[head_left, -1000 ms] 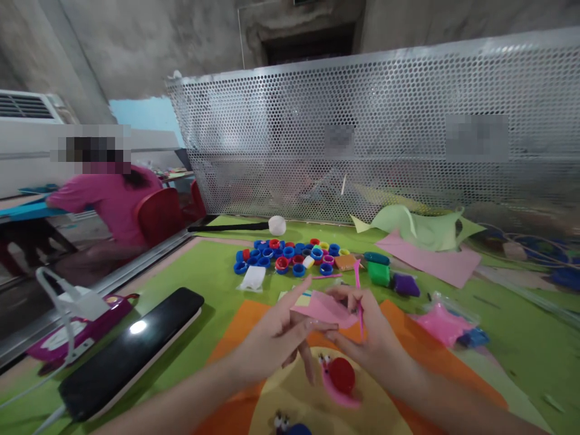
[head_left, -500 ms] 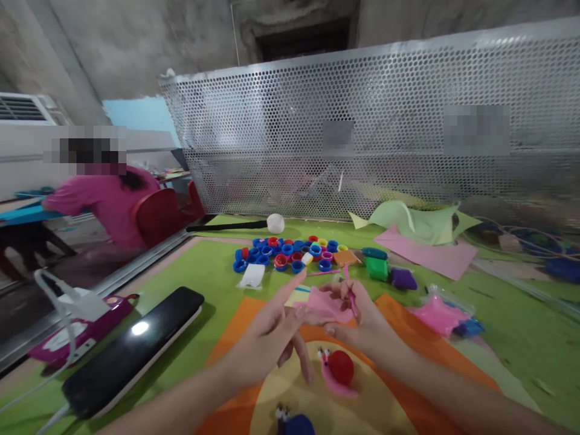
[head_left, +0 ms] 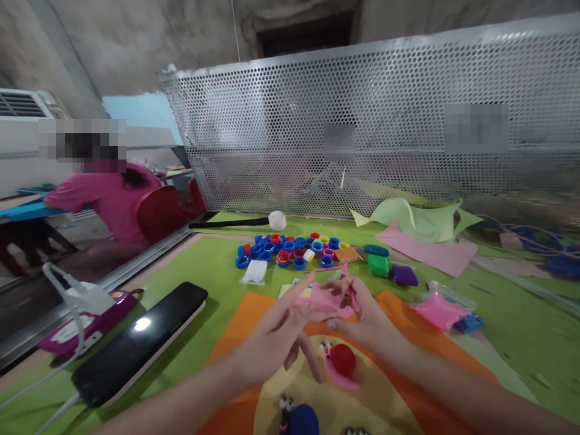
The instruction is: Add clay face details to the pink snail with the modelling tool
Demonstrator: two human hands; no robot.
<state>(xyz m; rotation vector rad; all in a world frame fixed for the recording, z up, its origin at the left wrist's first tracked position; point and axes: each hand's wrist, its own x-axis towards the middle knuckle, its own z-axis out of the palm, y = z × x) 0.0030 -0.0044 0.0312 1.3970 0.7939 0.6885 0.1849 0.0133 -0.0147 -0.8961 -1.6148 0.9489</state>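
Note:
My left hand point(head_left: 283, 332) is palm-up over the craft sheet, index finger pointing away and the other fingers spread. Close on its right, my right hand point(head_left: 362, 311) curls its fingers round a thin pink modelling tool point(head_left: 354, 297). The fingertips of both hands nearly meet; whether a small bit of clay lies between them I cannot make out. Behind them is a pink sheet point(head_left: 333, 297). Below sits a pink clay snail point(head_left: 338, 374) with a red cap shell point(head_left: 343, 360). Nearer me is a snail with a blue cap shell point(head_left: 304, 420), partly cut off.
Several coloured bottle caps point(head_left: 299, 246) lie beyond my hands. Green clay point(head_left: 377, 264), purple clay point(head_left: 405, 275) and a pink clay packet point(head_left: 439, 311) are to the right. A black power bank point(head_left: 140, 344) with cables lies left. A person in pink point(head_left: 102, 196) sits beyond.
The view has tilted slightly down, showing more of the blue-shelled snail and another pair of eyes at the bottom edge. Both hands keep nearly the same pose.

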